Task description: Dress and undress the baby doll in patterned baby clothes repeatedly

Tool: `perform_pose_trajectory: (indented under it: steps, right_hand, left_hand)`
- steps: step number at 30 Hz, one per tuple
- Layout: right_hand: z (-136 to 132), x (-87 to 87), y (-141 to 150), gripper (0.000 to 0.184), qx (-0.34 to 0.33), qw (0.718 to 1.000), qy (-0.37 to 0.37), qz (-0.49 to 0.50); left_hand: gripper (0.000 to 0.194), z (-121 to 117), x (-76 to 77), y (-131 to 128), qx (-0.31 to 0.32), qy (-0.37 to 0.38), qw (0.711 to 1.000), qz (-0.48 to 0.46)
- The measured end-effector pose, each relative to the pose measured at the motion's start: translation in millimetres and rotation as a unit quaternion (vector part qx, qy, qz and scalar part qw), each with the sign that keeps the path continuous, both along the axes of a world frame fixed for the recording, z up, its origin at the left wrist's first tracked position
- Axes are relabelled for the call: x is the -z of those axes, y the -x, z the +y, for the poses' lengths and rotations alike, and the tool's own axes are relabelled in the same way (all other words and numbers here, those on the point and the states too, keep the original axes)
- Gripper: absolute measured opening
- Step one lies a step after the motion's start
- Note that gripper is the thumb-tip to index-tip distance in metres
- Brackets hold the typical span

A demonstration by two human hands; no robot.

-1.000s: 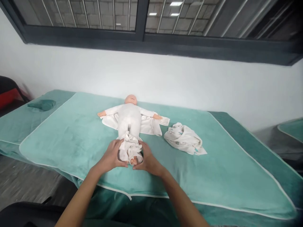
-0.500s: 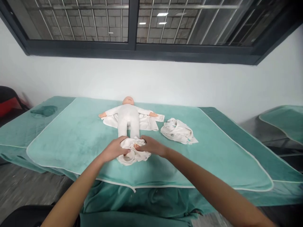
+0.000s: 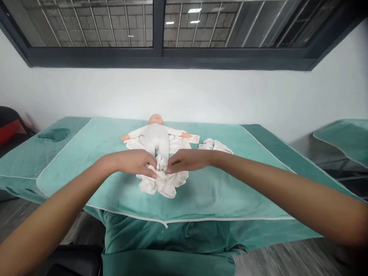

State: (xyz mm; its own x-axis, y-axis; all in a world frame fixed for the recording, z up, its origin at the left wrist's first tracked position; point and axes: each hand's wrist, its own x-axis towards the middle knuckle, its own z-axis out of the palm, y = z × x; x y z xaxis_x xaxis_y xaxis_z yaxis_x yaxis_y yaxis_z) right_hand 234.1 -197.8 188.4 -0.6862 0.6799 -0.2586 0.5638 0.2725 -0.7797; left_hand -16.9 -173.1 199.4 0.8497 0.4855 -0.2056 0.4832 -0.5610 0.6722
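Note:
A baby doll lies on its back with arms spread and its head toward the wall. Bunched white cloth, which looks like a baby garment, is gathered around the lower ends of its legs. My left hand pinches this garment from the left. From the right, my right hand grips it too, fingers closed on the fabric. The doll's feet are hidden by cloth and hands. Spread beneath the doll's torso and arms is a white shirt-like garment.
Another crumpled white cloth lies right of the doll, partly behind my right forearm. A light green mat covers the bed. A dark green pad sits at far left, a dark chair beyond it. The window is above.
Both hands have moved up toward the doll with the garment, which is now bunched around the lower legs. My forearms are raised, and the right one now covers part of the other cloth.

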Motion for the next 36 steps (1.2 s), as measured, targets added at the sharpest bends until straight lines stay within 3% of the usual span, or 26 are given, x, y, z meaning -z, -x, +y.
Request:
perform_pose_trajectory:
  steps: [4,7,10,13,16,18,22,25,28,32,36]
  right_hand:
    - [-0.5,-27.4,6.3,0.024,-0.054,0.997,-0.044,-0.017]
    - [-5.7,-37.5,3.6,0.021,-0.011,0.997,-0.074,0.020]
    - [-15.3,-40.5,0.9,0.022,0.065,0.987,-0.075,0.123]
    - [-26.9,-44.5,2.2,0.029,0.087,0.964,-0.069,0.243]
    - [-36.4,-52.4,6.7,0.035,0.043,0.957,-0.058,0.281]
    - [-38.8,-57.3,9.8,0.038,-0.002,0.964,-0.034,0.265]
    - [-31.9,-58.5,11.6,0.047,-0.098,0.969,0.037,0.223]
    - [-23.8,-55.0,9.4,0.054,-0.096,0.963,0.052,0.248]
    - [-20.0,-53.3,7.1,0.050,-0.023,0.973,0.019,0.228]
    - [-16.1,-50.9,5.6,0.030,0.030,0.990,-0.028,0.135]
    - [-5.0,-43.5,0.4,0.024,0.038,0.991,-0.128,0.023]
  left_hand:
    - [0.008,-8.3,-21.4,-10.0,0.013,-0.119,0.993,-0.012]
    - [0.013,-12.1,-28.5,-6.0,-0.011,-0.138,0.989,-0.052]
    - [0.024,-13.9,-33.2,3.6,-0.050,-0.083,0.994,-0.056]
    - [0.032,-15.8,-39.2,11.1,-0.036,0.035,0.997,-0.064]
    - [0.040,-18.3,-42.0,12.5,0.020,0.169,0.982,-0.083]
    - [0.043,-20.0,-40.4,10.8,0.021,0.217,0.969,-0.119]
    - [0.042,-22.1,-35.6,6.6,-0.046,0.229,0.946,-0.226]
    - [0.038,-22.0,-36.8,7.4,-0.055,0.226,0.941,-0.244]
    - [0.035,-20.0,-41.4,12.1,-0.057,0.174,0.961,-0.209]
    - [0.035,-12.5,-43.7,18.1,-0.083,0.018,0.990,-0.113]
    - [0.036,-0.1,-34.2,20.6,-0.107,-0.161,0.981,-0.025]
